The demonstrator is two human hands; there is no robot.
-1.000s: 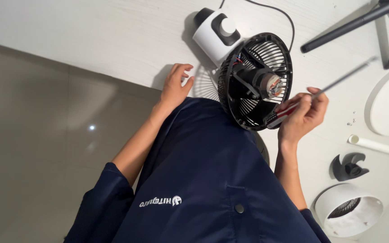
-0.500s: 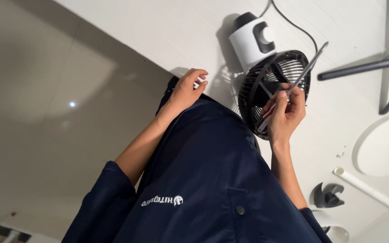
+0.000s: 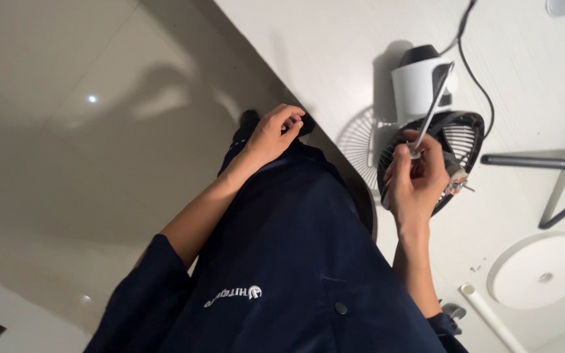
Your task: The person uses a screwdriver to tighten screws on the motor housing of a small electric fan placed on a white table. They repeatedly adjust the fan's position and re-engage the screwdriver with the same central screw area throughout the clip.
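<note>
A thin screwdriver (image 3: 433,108) is pinched in the right hand (image 3: 416,180), shaft slanting toward upper right over the fan (image 3: 456,140), while the left hand (image 3: 273,134) is curled empty at the surface (image 3: 335,59) edge.

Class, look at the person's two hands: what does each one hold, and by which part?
The right hand holds a thin screwdriver by its lower handle end, the shaft pointing up past the black fan grille. The left hand is curled at the table edge; whether it holds anything cannot be told.

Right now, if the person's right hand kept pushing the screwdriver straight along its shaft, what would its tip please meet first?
Probably the white fan base: the screwdriver in the right hand already points at it, though depth is unclear.
</note>
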